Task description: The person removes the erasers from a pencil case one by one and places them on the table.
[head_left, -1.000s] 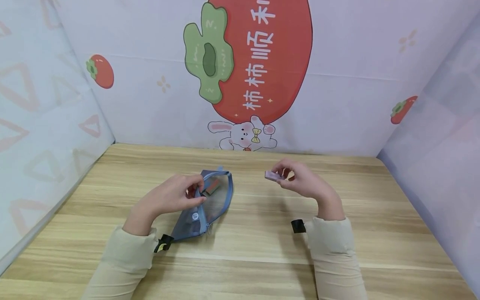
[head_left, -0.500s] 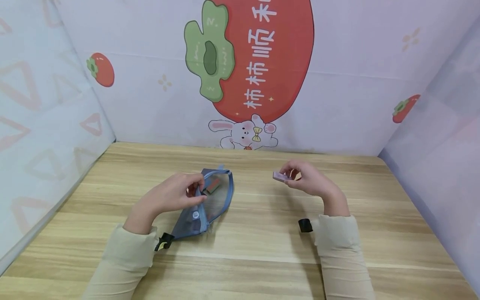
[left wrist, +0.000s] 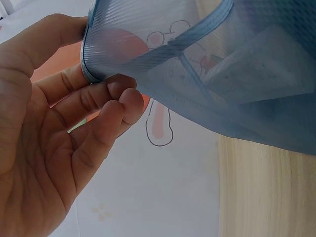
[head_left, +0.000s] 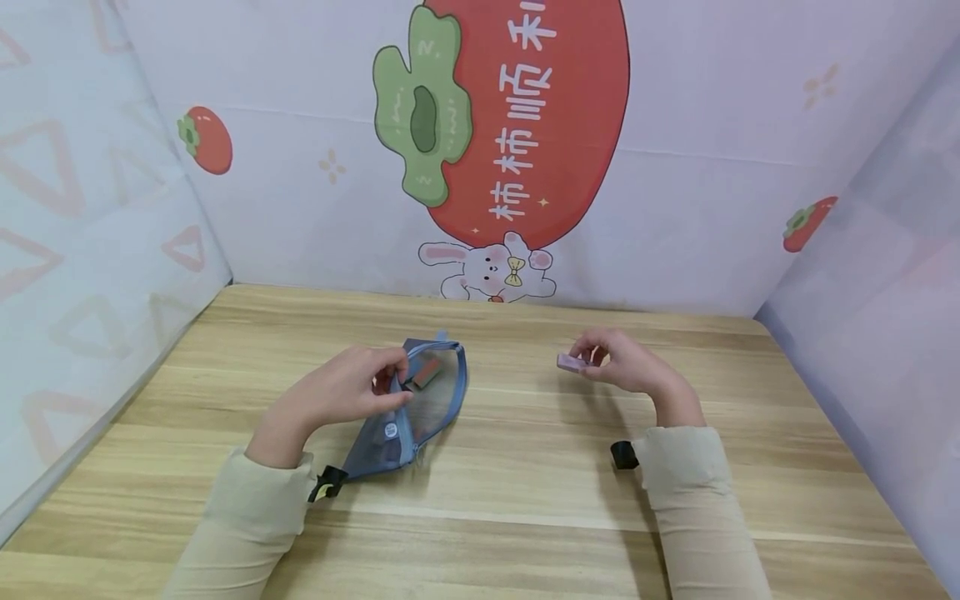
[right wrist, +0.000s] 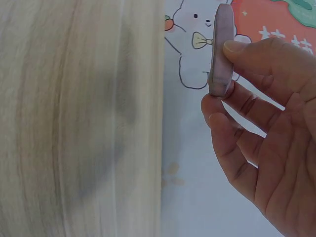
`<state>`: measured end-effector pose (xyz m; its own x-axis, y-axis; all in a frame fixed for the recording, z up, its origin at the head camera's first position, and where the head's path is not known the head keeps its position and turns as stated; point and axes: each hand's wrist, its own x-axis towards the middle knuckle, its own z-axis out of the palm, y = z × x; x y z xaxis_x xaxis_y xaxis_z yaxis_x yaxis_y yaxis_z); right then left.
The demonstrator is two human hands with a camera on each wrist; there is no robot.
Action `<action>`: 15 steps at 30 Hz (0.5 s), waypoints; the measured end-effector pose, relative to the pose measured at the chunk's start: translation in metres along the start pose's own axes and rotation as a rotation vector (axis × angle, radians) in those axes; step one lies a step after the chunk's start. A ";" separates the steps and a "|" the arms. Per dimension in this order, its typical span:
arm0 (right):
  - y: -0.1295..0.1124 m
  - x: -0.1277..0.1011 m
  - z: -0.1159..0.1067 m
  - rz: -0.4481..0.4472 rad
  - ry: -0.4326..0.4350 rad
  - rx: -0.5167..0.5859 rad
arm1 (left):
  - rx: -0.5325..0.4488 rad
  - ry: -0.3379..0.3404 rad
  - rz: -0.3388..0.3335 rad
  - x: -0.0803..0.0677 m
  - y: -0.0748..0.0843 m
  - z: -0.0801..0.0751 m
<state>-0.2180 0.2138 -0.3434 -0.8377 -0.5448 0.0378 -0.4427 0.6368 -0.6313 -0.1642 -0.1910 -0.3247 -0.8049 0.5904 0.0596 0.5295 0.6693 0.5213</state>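
Observation:
My left hand (head_left: 348, 387) pinches the zippered edge of a blue mesh pencil pouch (head_left: 375, 454), whose mouth gapes open to the right. Inside the pouch lies a small block (head_left: 427, 373), orange-red and dark green. In the left wrist view the thumb and fingers of the hand (left wrist: 54, 113) are at the see-through pouch wall (left wrist: 266, 64). Above the table to the right, my right hand (head_left: 626, 362) holds a small lavender eraser (head_left: 572, 363) between thumb and fingers. Seen from the right wrist, the eraser (right wrist: 222, 49) stands on end, its sides flat and its ends narrowed.
The wooden table (head_left: 480, 533) runs back to a printed wall (head_left: 675, 217) with a persimmon and a rabbit on it. Side panels (head_left: 75, 250) close off the left and right. A black strap piece (head_left: 624, 455) sits at the right cuff.
The right hand has moved right and slightly toward me with the eraser, away from the pouch. My left hand and the pouch have stayed where they were.

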 end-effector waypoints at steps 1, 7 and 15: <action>0.001 0.001 0.000 -0.005 -0.006 -0.003 | 0.000 0.000 -0.001 0.000 0.000 0.000; 0.007 0.003 0.001 -0.002 -0.046 -0.038 | 0.000 0.003 -0.006 -0.002 0.000 -0.001; 0.015 0.006 0.006 0.049 -0.127 -0.081 | -0.014 0.000 0.012 -0.002 0.003 -0.002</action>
<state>-0.2282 0.2166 -0.3575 -0.8143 -0.5730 -0.0929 -0.4308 0.7039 -0.5648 -0.1618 -0.1911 -0.3221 -0.7983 0.5986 0.0662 0.5356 0.6555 0.5324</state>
